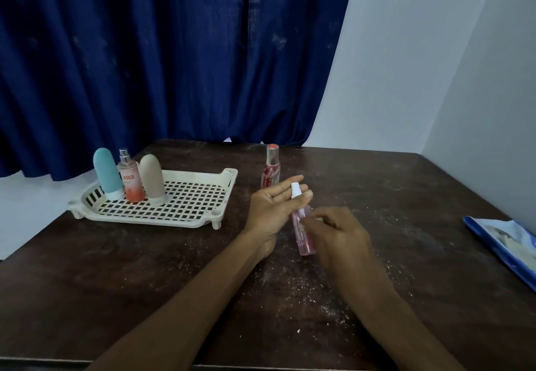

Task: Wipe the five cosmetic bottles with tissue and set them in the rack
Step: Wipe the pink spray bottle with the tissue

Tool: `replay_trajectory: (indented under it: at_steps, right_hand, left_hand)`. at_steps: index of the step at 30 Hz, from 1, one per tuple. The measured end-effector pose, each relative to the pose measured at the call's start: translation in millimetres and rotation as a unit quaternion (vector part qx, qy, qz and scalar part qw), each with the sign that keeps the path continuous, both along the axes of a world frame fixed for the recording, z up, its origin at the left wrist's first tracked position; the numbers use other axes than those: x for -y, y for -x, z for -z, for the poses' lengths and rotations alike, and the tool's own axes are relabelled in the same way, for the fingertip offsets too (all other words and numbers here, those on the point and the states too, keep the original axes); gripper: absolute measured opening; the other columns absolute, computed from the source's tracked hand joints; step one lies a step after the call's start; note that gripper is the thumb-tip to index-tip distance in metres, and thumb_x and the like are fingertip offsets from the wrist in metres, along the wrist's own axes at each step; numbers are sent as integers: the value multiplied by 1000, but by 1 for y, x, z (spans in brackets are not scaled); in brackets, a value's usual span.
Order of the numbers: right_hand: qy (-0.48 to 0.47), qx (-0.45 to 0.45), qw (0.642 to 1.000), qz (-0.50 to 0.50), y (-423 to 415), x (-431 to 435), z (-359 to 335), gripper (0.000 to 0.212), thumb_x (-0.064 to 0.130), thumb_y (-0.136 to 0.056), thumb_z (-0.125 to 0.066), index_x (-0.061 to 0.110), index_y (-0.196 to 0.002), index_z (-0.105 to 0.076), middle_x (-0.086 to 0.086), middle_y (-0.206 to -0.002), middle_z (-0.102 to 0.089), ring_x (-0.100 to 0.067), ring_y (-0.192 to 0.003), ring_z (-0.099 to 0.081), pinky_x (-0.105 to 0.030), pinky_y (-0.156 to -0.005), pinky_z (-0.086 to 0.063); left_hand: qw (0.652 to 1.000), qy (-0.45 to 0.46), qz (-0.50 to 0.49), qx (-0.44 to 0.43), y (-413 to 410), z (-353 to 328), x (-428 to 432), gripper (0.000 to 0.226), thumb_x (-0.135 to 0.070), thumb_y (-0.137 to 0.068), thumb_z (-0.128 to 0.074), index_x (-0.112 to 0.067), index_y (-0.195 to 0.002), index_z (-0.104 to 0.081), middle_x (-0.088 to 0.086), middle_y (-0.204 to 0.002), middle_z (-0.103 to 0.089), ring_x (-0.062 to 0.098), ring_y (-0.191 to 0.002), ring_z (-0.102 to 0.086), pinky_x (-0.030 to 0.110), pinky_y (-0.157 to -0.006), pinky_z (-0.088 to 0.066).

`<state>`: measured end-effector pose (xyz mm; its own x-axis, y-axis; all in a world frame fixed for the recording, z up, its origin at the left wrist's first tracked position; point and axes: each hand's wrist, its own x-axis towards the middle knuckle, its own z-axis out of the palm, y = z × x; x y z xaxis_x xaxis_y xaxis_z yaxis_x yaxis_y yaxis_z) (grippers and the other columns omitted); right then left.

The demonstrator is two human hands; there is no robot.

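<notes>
The pink spray bottle (306, 243) is held tilted over mid-worktop (145, 283). Its white cap lies across the flat, straight-fingered left grip (271, 206), and the right grip (338, 234) curls round its body. A red perfume bottle (271, 167) stands at twelve o'clock. At ten o'clock the white rack (150, 221) holds a teal bottle (106, 171), an Engage spray (130, 180) and a beige bottle (152, 179), all upright.

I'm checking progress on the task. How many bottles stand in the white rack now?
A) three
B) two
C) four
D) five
A: the teal bottle, the Engage spray bottle and the beige bottle stand in the rack. The red-capped bottle stands on the table, and the slim pink bottle is in the right hand.
</notes>
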<state>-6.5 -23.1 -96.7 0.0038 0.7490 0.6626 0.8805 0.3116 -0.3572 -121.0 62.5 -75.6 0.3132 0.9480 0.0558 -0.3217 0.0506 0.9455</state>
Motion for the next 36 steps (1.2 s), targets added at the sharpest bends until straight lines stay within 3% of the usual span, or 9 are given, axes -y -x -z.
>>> replay_trajectory:
  at_steps: [2,4,9,13,18,21,26,31,36]
  right_hand:
    - [1,30,1000,8,4,-4,-16,24,8,-78,-77,13,-101,-73,-3,-102,-64,-17,-92,-59,-31,-72,-55]
    - [-4,118,993,27,6,-9,-18,39,1,-66,-85,8,-102,-73,-6,-101,-64,-21,-89,-60,-31,-65,-56]
    - [-12,58,998,24,5,-1,4,19,-2,-83,-67,13,-94,-72,-7,-95,-65,-27,-88,-61,-44,-72,-55]
    - [6,107,994,5,5,28,12,35,-4,-59,-87,12,-88,-77,-1,-88,-66,-18,-75,-61,-22,-58,-52]
    - [-14,66,998,18,2,18,2,23,-2,-72,-79,11,-91,-76,-3,-93,-68,-16,-77,-62,-28,-61,-56]
    - [-33,23,999,4,1,0,-11,16,5,-82,-73,12,-95,-76,-1,-95,-69,-13,-81,-63,-21,-72,-52]
    - [-57,-25,998,-5,2,-14,-13,21,9,-85,-72,14,-105,-75,0,-101,-69,-10,-89,-64,-22,-81,-52]
    - [-62,-7,998,-7,5,-11,-9,23,8,-84,-72,12,-106,-75,-2,-102,-68,-13,-90,-63,-18,-82,-49]
    - [-36,12,999,-21,12,2,-4,21,6,-82,-73,13,-101,-76,-1,-98,-68,-15,-88,-63,-26,-74,-55]
  left_hand:
    - [1000,-2,2,0,0,1,2,41,-12,-80,-80,-18,-119,-71,1,-104,-77,10,-98,-73,25,-85,-58]
    - [1000,3,-3,8,1,1,2,39,-14,-82,-78,-17,-120,-70,3,-102,-77,12,-96,-73,23,-82,-58]
    - [999,21,-15,24,1,0,-1,39,-11,-81,-78,-14,-119,-70,6,-101,-77,15,-94,-74,26,-76,-60]
    - [999,19,-23,38,2,0,-4,35,-11,-82,-77,-17,-116,-71,3,-104,-77,15,-94,-74,24,-75,-59]
    - [999,15,-3,33,1,-1,-3,31,-8,-85,-73,-15,-115,-70,5,-105,-76,18,-96,-74,28,-83,-59]
    - [999,15,17,50,1,-1,-5,28,-4,-89,-67,-8,-117,-68,9,-107,-76,20,-98,-74,27,-78,-60]
    - [992,45,59,104,1,-1,-6,26,1,-96,-56,-1,-121,-63,13,-108,-74,21,-98,-74,26,-74,-59]
    - [989,54,69,116,-2,-1,-5,26,-2,-98,-53,-1,-123,-61,14,-105,-73,22,-99,-73,28,-79,-60]
    - [991,54,25,118,-2,4,-7,21,1,-97,-54,-1,-116,-63,15,-101,-72,23,-96,-73,32,-87,-59]
